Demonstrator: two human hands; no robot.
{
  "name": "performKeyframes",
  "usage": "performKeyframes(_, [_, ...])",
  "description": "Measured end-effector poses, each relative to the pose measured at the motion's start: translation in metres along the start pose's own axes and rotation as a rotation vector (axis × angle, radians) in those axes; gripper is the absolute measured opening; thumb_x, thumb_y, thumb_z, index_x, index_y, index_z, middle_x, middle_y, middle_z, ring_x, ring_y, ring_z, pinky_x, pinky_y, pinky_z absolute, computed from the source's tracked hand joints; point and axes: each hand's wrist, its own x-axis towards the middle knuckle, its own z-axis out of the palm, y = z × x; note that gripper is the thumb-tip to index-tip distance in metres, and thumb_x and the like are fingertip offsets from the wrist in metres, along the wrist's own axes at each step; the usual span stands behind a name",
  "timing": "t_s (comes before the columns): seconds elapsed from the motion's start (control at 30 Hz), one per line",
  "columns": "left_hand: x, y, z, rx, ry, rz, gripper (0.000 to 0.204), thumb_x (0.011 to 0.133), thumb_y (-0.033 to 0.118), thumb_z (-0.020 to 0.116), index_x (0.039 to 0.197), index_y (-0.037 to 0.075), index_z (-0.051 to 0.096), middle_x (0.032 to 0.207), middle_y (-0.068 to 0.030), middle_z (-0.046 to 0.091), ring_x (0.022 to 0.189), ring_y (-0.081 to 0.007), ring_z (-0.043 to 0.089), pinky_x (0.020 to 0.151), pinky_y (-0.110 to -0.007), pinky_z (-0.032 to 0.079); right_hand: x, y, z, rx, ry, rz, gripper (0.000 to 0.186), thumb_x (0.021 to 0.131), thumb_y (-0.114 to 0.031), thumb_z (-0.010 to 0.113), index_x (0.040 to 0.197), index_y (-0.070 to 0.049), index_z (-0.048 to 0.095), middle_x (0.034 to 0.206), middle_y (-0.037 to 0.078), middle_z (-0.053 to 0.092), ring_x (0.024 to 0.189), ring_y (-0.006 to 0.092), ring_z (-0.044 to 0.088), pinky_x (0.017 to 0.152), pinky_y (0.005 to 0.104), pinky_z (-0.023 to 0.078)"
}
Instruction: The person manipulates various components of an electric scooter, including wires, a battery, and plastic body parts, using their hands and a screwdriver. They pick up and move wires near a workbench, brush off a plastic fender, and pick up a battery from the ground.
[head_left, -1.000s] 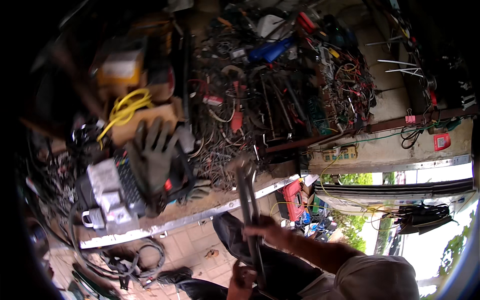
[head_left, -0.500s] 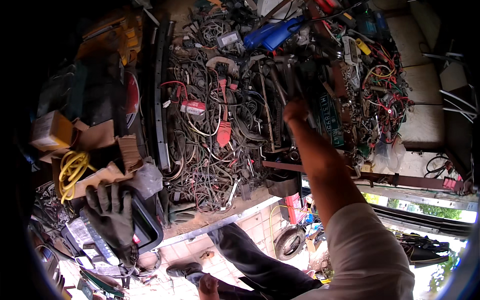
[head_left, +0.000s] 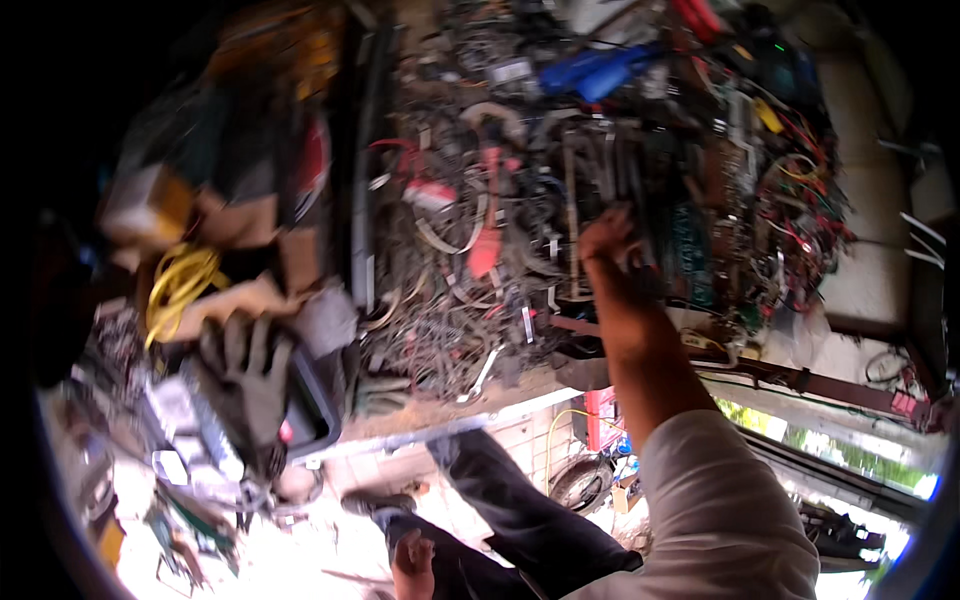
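Observation:
The frame is blurred. My right hand [head_left: 607, 236] reaches into a pile of long dark metal tools [head_left: 625, 160] on the cluttered bench; its fingers are smeared, so what they grip is unclear. My left hand [head_left: 413, 555] hangs low over my legs with curled fingers and no visible object in it. Left of the right hand lies a heap of tangled cables and small parts [head_left: 450, 330], with a red connector [head_left: 485, 250] and a loose wrench [head_left: 484, 372].
Left are a grey glove [head_left: 250, 380], a yellow cable coil [head_left: 185, 290] and cardboard boxes [head_left: 145, 210]. A blue plastic piece [head_left: 595, 72] lies at the back, a wire tangle [head_left: 795, 230] at the right. Below the bench edge [head_left: 470, 410] are my legs and a tyre [head_left: 580, 485].
A second ago both hands held long metal tools over the floor. My right hand has since moved up into the bench's tool pile; my left hand stayed low and no longer shows a tool.

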Motion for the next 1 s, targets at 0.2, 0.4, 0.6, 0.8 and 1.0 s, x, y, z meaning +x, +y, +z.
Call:
performKeyframes(0.2, [-0.016, 0.015, -0.036, 0.251, 0.031, -0.075, 0.037, 0.086, 0.029, 0.059, 0.109, 0.0, 0.055, 0.088, -0.0141, 0.064, 0.084, -0.0223, 0.062, 0.076, -0.031, 0.047, -0.055, 0.002, -0.026, 0.876, -0.138, -0.233, 0.039, 0.083, -0.027, 0.059, 0.11, 0.002, 0.056, 0.103, 0.02, 0.061, 0.094, 0.0327, 0.058, 0.082, 0.0408, 0.044])
performKeyframes(0.4, [-0.017, -0.002, -0.073, 0.112, 0.147, -0.087, 0.047, 0.086, 0.036, 0.058, 0.115, -0.001, 0.053, 0.097, -0.0189, 0.063, 0.091, -0.0261, 0.062, 0.081, -0.033, 0.047, -0.286, -0.005, -0.09, 0.968, -0.533, -0.612, 0.049, 0.083, -0.022, 0.06, 0.123, 0.003, 0.046, 0.12, 0.025, 0.051, 0.114, 0.0368, 0.047, 0.098, 0.0396, 0.035])
performKeyframes(0.6, [-0.011, -0.083, -0.165, -0.057, 0.294, -0.033, 0.045, 0.087, 0.036, 0.056, 0.112, -0.001, 0.054, 0.105, -0.0223, 0.061, 0.102, -0.0299, 0.059, 0.088, -0.035, 0.044, -0.475, -0.074, -0.202, 0.931, -1.066, -1.009, 0.04, 0.079, -0.02, 0.065, 0.11, 0.001, 0.055, 0.101, 0.018, 0.06, 0.096, 0.0317, 0.058, 0.086, 0.0374, 0.044])
performKeyframes(0.8, [-0.05, -0.144, -0.267, -0.25, 0.39, -0.064, 0.035, 0.087, 0.03, 0.058, 0.105, 0.0, 0.059, 0.094, -0.0199, 0.065, 0.091, -0.0276, 0.063, 0.082, -0.034, 0.046, -0.587, -0.24, -0.323, 1.066, -1.426, -1.037, 0.025, 0.085, -0.022, 0.061, 0.098, -0.002, 0.058, 0.079, 0.003, 0.058, 0.071, 0.0112, 0.054, 0.063, 0.0259, 0.044])
performKeyframes(1.0, [-0.069, -0.228, -0.353, -0.338, 0.517, -0.111, 0.034, 0.086, 0.025, 0.06, 0.105, -0.002, 0.058, 0.089, -0.0196, 0.065, 0.083, -0.0233, 0.064, 0.072, -0.032, 0.049, -0.604, -0.432, -0.438, 1.478, -1.784, -0.32, 0.045, 0.085, -0.039, 0.061, 0.111, -0.004, 0.052, 0.093, 0.007, 0.059, 0.082, 0.0194, 0.058, 0.073, 0.0344, 0.048])
